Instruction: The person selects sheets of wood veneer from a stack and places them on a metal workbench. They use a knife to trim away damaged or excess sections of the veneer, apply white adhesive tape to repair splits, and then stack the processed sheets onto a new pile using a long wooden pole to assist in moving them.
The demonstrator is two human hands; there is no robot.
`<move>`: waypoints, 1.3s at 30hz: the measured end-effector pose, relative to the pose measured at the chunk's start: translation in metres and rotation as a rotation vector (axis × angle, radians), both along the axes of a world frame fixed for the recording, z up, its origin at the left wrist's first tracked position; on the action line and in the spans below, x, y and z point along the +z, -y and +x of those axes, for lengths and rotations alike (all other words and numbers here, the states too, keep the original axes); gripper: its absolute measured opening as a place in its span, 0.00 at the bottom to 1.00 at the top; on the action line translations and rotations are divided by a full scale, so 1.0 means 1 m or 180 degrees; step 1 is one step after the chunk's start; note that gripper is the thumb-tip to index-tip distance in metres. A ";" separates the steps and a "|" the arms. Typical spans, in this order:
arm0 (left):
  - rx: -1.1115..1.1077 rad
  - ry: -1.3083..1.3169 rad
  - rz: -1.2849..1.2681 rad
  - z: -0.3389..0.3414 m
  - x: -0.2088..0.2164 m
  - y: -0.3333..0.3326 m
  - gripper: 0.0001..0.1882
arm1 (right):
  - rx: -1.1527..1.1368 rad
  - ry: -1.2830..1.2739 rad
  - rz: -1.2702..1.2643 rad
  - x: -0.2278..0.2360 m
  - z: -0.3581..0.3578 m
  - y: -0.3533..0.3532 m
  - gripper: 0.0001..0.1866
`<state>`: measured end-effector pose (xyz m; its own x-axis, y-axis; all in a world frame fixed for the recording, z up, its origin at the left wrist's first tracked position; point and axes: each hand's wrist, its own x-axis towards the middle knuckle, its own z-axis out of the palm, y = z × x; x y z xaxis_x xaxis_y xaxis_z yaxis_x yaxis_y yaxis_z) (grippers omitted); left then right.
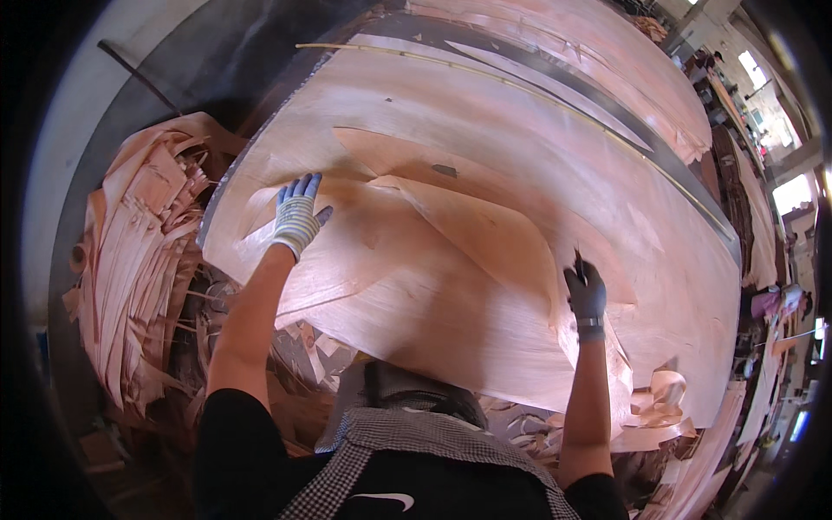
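Note:
A wide, thin sheet of pinkish wood veneer (416, 286) lies in front of me, with its upper part buckled and folded over. My left hand (299, 217), in a striped white glove with blue-grey fingertips, rests open on the left part of the sheet, fingers stretched out. At the right, my right hand (587, 295) wears a dark grey glove and is closed around a slim dark pointed tool (579, 259). Its tip points away from me, and its exact kind is hard to make out. More flat veneer (676, 260) spreads beneath and beyond the folded sheet.
A long thin strip (520, 84) runs across the far side of the veneer. Beyond it lies another veneer stack (607, 52). Bundled scraps (143, 269) pile up at the left, and a curled offcut (666, 392) sits at the near right. Loose scraps lie beside my body.

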<state>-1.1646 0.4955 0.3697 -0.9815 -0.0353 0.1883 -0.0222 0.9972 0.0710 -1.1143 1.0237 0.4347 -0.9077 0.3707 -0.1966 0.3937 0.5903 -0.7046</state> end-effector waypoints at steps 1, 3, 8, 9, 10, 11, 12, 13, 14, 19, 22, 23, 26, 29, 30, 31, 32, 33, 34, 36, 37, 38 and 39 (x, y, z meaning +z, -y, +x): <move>-0.0153 0.0225 -0.0162 -0.021 0.007 -0.007 0.41 | 0.0003 -0.0029 0.0334 -0.009 -0.023 -0.002 0.27; -0.0394 0.0740 -0.0566 -0.044 0.013 -0.014 0.43 | -0.0127 0.0000 0.0602 -0.049 -0.060 -0.010 0.25; -0.0242 0.1669 -0.0475 -0.069 -0.003 0.050 0.11 | 0.0290 0.0711 -0.0460 -0.038 -0.067 0.018 0.10; -0.0469 0.1375 -0.0106 -0.065 0.006 0.055 0.11 | 0.0393 0.0519 -0.0327 -0.030 -0.058 0.016 0.09; -0.0781 0.1069 0.0279 -0.062 0.034 0.048 0.11 | 0.0422 0.0509 -0.0302 -0.018 -0.041 -0.005 0.08; -0.0973 0.0626 0.0661 -0.049 0.061 0.039 0.11 | 0.0464 0.0504 -0.0298 -0.006 -0.024 -0.027 0.07; -0.1150 0.0186 0.1050 -0.034 0.089 0.031 0.11 | 0.0452 0.0553 -0.0167 0.006 -0.008 -0.048 0.06; -0.1569 0.0479 0.1034 -0.017 0.114 0.033 0.12 | 0.0519 0.0613 -0.0075 0.013 -0.002 -0.063 0.05; -0.1984 0.0791 0.1043 -0.001 0.135 0.033 0.13 | 0.0350 0.0679 -0.0075 0.021 0.001 -0.079 0.04; -0.3180 0.2613 0.0726 0.063 0.121 0.006 0.18 | 0.0803 0.0558 0.0948 0.024 0.012 -0.119 0.04; -0.2364 0.4008 0.2042 0.029 0.129 -0.002 0.23 | 0.1392 0.0199 0.2206 0.034 0.016 -0.093 0.06; -0.2019 0.3925 0.2929 0.017 0.121 -0.012 0.24 | 0.1350 0.0164 0.2327 0.039 0.019 -0.082 0.06; -0.2115 0.1832 0.2438 -0.033 0.102 -0.069 0.29 | 0.1286 -0.0039 0.2668 0.050 0.036 -0.056 0.07; -0.2710 0.1080 0.1119 -0.074 0.043 -0.112 0.34 | 0.1297 -0.0251 0.2513 0.062 0.057 -0.050 0.06; -0.2606 0.1865 0.1061 -0.085 0.036 -0.110 0.36 | 0.1108 -0.0167 0.2282 0.058 0.067 -0.057 0.06; -0.2521 0.2653 0.1073 -0.096 0.026 -0.109 0.39 | 0.0903 -0.0026 0.2119 0.060 0.072 -0.064 0.06; -0.2388 0.3295 0.0835 -0.106 0.027 -0.103 0.40 | 0.0610 0.0289 0.1811 0.063 0.076 -0.072 0.06; -0.2231 0.3927 0.0578 -0.112 0.029 -0.090 0.42 | 0.0501 0.0287 0.1636 0.061 0.080 -0.081 0.07; -0.2462 0.3871 0.0104 -0.115 0.019 -0.078 0.37 | 0.0605 0.0256 0.1795 0.058 0.080 -0.094 0.08; -0.2557 0.3753 -0.0360 -0.116 0.006 -0.058 0.27 | 0.0722 0.0177 0.1971 0.055 0.075 -0.106 0.09; -0.2477 0.3678 -0.0348 -0.119 0.006 -0.051 0.22 | 0.0945 -0.0145 0.2089 0.053 0.073 -0.118 0.08; -0.2438 0.3503 -0.0459 -0.119 0.001 -0.036 0.20 | 0.0938 0.0075 0.2187 0.049 0.067 -0.130 0.08; -0.2439 0.3324 -0.0537 -0.116 -0.005 -0.021 0.17 | 0.0917 0.0323 0.2313 0.047 0.061 -0.140 0.07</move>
